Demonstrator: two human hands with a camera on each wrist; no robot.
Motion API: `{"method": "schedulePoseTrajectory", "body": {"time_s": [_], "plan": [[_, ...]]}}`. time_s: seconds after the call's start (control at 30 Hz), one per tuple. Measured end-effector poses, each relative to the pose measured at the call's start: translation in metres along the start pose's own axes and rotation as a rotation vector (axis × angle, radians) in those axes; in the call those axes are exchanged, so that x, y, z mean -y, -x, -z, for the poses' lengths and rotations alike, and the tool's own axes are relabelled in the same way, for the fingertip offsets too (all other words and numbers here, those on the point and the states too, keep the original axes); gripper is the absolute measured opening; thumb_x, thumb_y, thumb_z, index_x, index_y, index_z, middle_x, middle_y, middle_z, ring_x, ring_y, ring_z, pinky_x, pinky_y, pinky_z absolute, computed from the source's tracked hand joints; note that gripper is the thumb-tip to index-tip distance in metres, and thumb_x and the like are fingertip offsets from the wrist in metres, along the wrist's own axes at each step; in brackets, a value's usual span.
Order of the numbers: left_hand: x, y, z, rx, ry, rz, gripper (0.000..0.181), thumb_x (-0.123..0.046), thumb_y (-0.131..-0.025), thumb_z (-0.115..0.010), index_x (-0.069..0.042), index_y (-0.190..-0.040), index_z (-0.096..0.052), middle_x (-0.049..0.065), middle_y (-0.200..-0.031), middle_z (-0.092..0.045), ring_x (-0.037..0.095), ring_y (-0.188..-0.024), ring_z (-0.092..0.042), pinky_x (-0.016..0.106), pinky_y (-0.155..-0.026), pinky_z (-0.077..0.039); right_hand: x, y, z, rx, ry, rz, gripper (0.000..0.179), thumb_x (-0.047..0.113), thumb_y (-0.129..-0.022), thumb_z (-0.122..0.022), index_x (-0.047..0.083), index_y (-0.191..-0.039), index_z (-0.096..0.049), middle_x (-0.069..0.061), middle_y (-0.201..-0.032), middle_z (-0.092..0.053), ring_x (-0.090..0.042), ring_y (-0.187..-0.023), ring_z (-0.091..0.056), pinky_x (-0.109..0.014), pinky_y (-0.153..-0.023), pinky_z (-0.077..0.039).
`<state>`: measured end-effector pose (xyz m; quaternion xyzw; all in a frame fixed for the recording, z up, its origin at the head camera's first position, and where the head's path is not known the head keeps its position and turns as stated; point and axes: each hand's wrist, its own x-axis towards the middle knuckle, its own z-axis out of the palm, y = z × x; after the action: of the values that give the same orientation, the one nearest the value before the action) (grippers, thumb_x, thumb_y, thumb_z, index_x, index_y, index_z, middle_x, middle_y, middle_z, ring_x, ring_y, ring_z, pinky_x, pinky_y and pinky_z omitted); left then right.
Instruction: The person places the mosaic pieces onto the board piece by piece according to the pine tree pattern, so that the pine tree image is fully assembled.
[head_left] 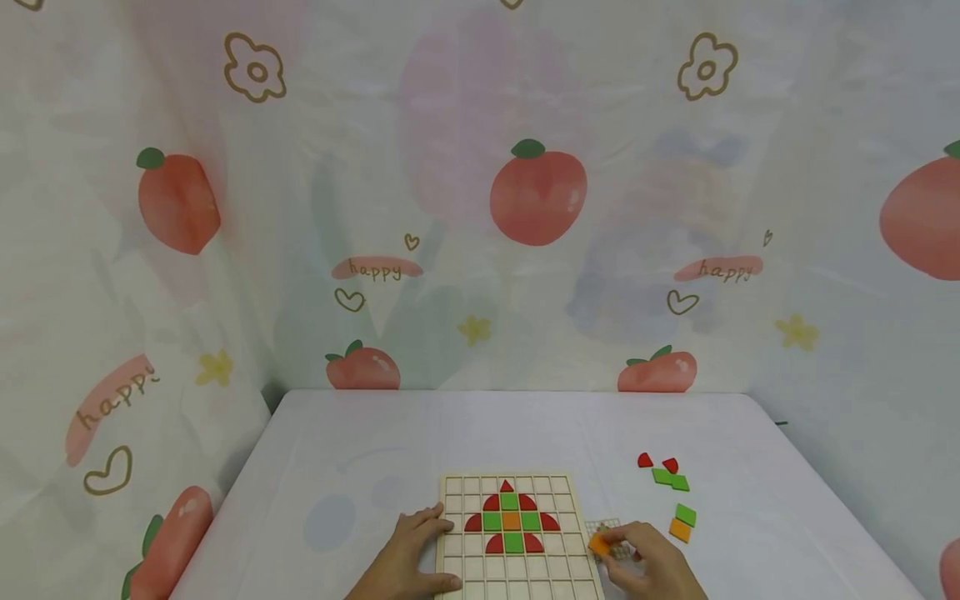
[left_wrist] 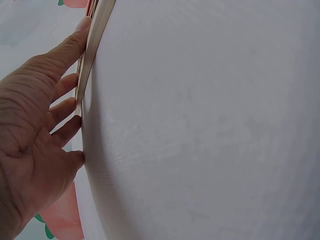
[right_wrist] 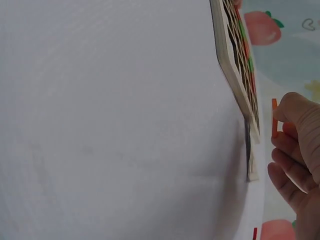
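Note:
A wooden grid board point(head_left: 480, 568) lies on the table with red, green and orange tiles set in a symmetrical pattern, an orange square point(head_left: 512, 522) at its centre. My left hand point(head_left: 408, 553) rests along the board's left edge, its fingertips and thumb touching the frame. At the other side, my right hand point(head_left: 651, 560) pinches an orange tile point(head_left: 599, 545) between thumb and fingertips. In the right wrist view that orange tile point(right_wrist: 274, 118) stands edge-on, raised off the table. Partly hidden beneath the right hand is a small gridded pattern card point(head_left: 592, 527).
Loose pieces lie right of the board: red quarter-rounds point(head_left: 645, 460), green diamonds point(head_left: 662, 476), a green square point(head_left: 686, 515) and an orange square point(head_left: 680, 530). The white table point(head_left: 360, 450) meets a printed curtain point(head_left: 450, 333) at the back and sides.

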<state>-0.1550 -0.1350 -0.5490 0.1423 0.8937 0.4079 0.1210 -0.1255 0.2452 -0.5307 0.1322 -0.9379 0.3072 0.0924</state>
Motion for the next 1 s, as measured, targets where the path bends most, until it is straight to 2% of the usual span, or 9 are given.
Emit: {"method": "schedulePoseTrajectory", "body": {"time_s": [0.07,0.3,0.4,0.5,0.7,0.83,1.0], "plan": [[0.0,0.0,0.0,0.001,-0.003,-0.018,0.073,-0.047,-0.073,-0.09,-0.016,-0.133,-0.064,0.016,-0.156,-0.045,0.056,-0.146,-0.029,0.079,-0.113,-0.018,0.002,0.0,-0.002,-0.006,0.014,0.075,0.027,0.017,-0.081,-0.086,0.02,-0.105,-0.074,0.014,-0.101,-0.07,-0.003,-0.088,-0.059,-0.022,-0.071,-0.056],[0.0,0.0,0.002,0.005,-0.018,-0.043,0.072,-0.046,-0.074,-0.09,-0.015,-0.133,-0.063,0.017,-0.156,-0.045,0.052,-0.146,-0.032,0.078,-0.114,-0.016,0.015,-0.007,-0.012,-0.01,0.018,0.222,0.024,0.015,-0.08,-0.086,0.024,-0.099,-0.074,0.019,-0.099,-0.067,-0.005,-0.092,-0.062,-0.027,-0.08,-0.059],[-0.001,0.0,0.002,0.003,-0.021,-0.037,0.072,-0.046,-0.074,-0.09,-0.015,-0.133,-0.063,0.017,-0.156,-0.045,0.052,-0.146,-0.032,0.078,-0.113,-0.017,0.023,-0.009,-0.015,0.056,-0.025,0.205,0.019,0.018,-0.083,-0.085,0.025,-0.097,-0.075,0.021,-0.097,-0.065,-0.004,-0.091,-0.059,-0.024,-0.081,-0.058],[-0.001,0.001,0.002,0.002,-0.021,-0.026,0.073,-0.047,-0.073,-0.09,-0.015,-0.133,-0.064,0.016,-0.156,-0.045,0.053,-0.146,-0.031,0.079,-0.113,-0.019,0.031,-0.012,-0.019,0.117,-0.076,0.205,0.014,0.019,-0.085,-0.083,0.024,-0.096,-0.075,0.02,-0.096,-0.064,-0.003,-0.089,-0.056,-0.022,-0.079,-0.057],[-0.001,0.001,0.002,0.002,-0.017,-0.032,0.073,-0.047,-0.073,-0.09,-0.014,-0.133,-0.064,0.017,-0.156,-0.045,0.052,-0.146,-0.032,0.078,-0.114,-0.017,0.04,-0.017,-0.033,0.12,-0.101,0.384,0.01,0.02,-0.089,-0.08,0.021,-0.095,-0.073,0.01,-0.094,-0.068,-0.005,-0.085,-0.057,-0.024,-0.07,-0.053],[-0.001,0.001,0.002,0.002,-0.01,-0.044,0.072,-0.045,-0.074,-0.091,-0.014,-0.133,-0.064,0.017,-0.156,-0.046,0.051,-0.146,-0.033,0.077,-0.115,-0.016,0.046,-0.019,-0.042,0.19,-0.126,0.359,0.005,0.022,-0.093,-0.076,0.021,-0.097,-0.074,0.013,-0.095,-0.065,-0.002,-0.085,-0.054,-0.021,-0.069,-0.054],[-0.002,0.001,0.002,0.003,-0.002,-0.035,0.072,-0.045,-0.073,-0.091,-0.014,-0.132,-0.064,0.017,-0.156,-0.046,0.052,-0.146,-0.033,0.077,-0.115,-0.016,0.054,-0.022,-0.05,0.179,-0.054,0.46,0.004,0.02,-0.093,-0.076,0.017,-0.095,-0.075,0.014,-0.091,-0.062,-0.001,-0.082,-0.051,-0.018,-0.065,-0.05]]}}
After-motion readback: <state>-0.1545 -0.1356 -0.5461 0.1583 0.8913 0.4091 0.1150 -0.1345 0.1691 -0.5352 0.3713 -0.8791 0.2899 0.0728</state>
